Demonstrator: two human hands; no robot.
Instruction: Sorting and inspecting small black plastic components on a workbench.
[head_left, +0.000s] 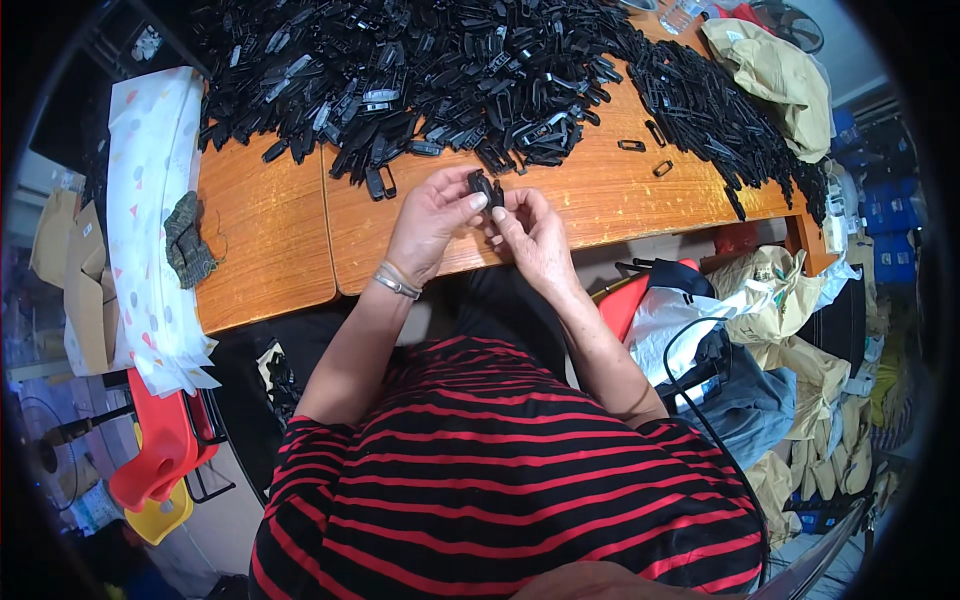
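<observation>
My left hand (pixel 432 218) and my right hand (pixel 532 232) meet over the near edge of the wooden table (pixel 270 235). Both pinch one small black plastic clip (pixel 486 188) between the fingertips. A silver bracelet circles my left wrist. Just beyond the hands lies a big heap of black plastic clips (pixel 430 70), spread across the far half of the table. A second row of the same black pieces (pixel 720 110) runs down the right side. A few loose clips (pixel 645 145) lie on bare wood to the right of my hands.
A white patterned cloth (pixel 150 220) hangs over the table's left end, with a small dark knitted piece (pixel 188 240) beside it. A tan cloth bundle (pixel 775 75) sits at the far right. Bags and clothing (pixel 760 330) pile up at my right; red and yellow stools (pixel 160 460) stand at my left.
</observation>
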